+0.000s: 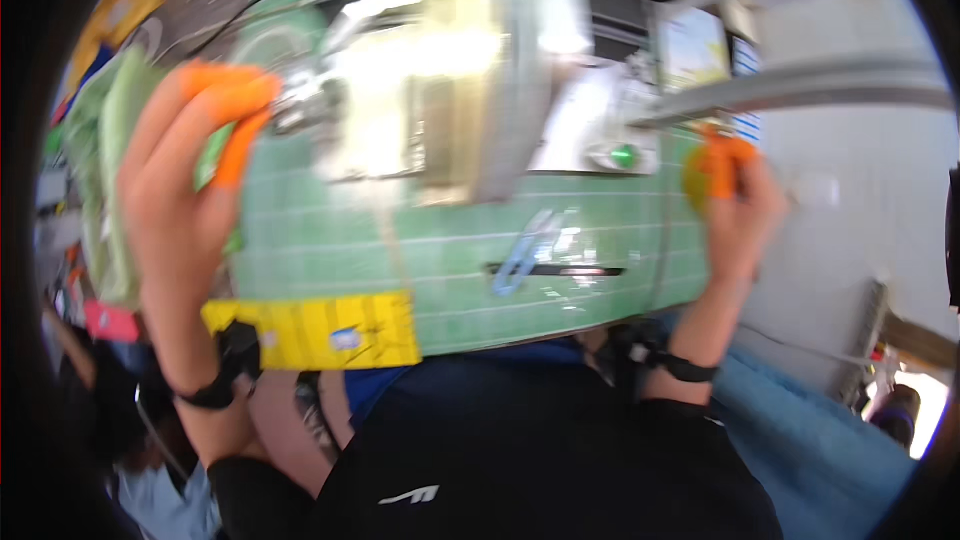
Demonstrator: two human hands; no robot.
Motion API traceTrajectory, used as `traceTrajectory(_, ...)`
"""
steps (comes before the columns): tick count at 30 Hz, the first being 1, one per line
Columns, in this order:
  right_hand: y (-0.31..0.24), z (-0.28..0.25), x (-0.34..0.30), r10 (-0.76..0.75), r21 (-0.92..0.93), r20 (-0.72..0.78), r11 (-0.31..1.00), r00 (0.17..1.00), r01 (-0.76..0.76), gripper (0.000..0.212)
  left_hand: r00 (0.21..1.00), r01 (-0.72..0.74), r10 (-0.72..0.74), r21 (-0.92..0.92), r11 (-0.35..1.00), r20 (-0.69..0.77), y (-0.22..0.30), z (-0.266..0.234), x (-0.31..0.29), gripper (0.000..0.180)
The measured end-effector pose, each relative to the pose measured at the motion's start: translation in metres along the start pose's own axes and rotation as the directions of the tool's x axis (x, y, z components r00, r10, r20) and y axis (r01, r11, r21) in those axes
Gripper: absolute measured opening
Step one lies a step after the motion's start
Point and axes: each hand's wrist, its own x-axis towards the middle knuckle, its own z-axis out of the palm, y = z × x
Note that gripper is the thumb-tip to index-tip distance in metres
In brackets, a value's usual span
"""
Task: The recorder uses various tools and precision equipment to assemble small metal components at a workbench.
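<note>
My left hand (185, 165), with orange covers on its fingertips, is raised over the left side of the green table mat (450, 290). Its thumb and fingers come together in a pinch beside a blurred, shiny clear bundle (297, 98); whether they grip part of it is unclear. At the right edge of the mat, my right hand (740, 210) has its orange-covered fingertips bunched, and what is in them is too small and smeared to name. A yellow round thing (692, 180) shows just behind those fingers. Light-blue tweezers (522, 258) lie across a black pen (590, 271) between my hands.
Clear and yellowish plastic packets (450, 90) lie at the middle back, with white paper (575, 125) beside them. A grey bar (810, 90) juts in from the right wall. Light-green cloth (105, 170) hangs at left. A yellow marked strip (320, 332) lies along the front edge.
</note>
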Motion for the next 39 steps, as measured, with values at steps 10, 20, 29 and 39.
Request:
traceTrajectory(10, -0.16, -0.015, -0.019, -0.508, 0.794, -0.219, 0.404, 0.833, 0.455, 0.028, 1.0, -0.018, 0.019, -0.092, 0.996, 0.009, -0.009, -0.021, -0.008, 0.024)
traceTrajectory(20, -0.239, 0.123, -0.057, -0.173, 0.934, 0.355, 0.018, 0.919, -0.357, 0.033, 0.997, -0.002, 0.01, -0.106, 0.994, 0.075, -0.015, -0.048, -0.02, 0.038)
traceTrajectory(29, -0.246, 0.155, -0.039, -0.078, 0.975, 0.199, 0.113, 0.977, -0.189, 0.024, 0.977, -0.208, 0.212, -0.097, 0.973, 0.023, -0.019, -0.051, 0.037, 0.034)
traceTrajectory(39, -0.262, 0.161, -0.031, 0.171, 0.934, 0.345, 0.028, 0.923, -0.355, 0.016, 0.912, -0.27, 0.41, -0.734, 0.623, 0.012, -0.011, 0.009, 0.103, 0.036)
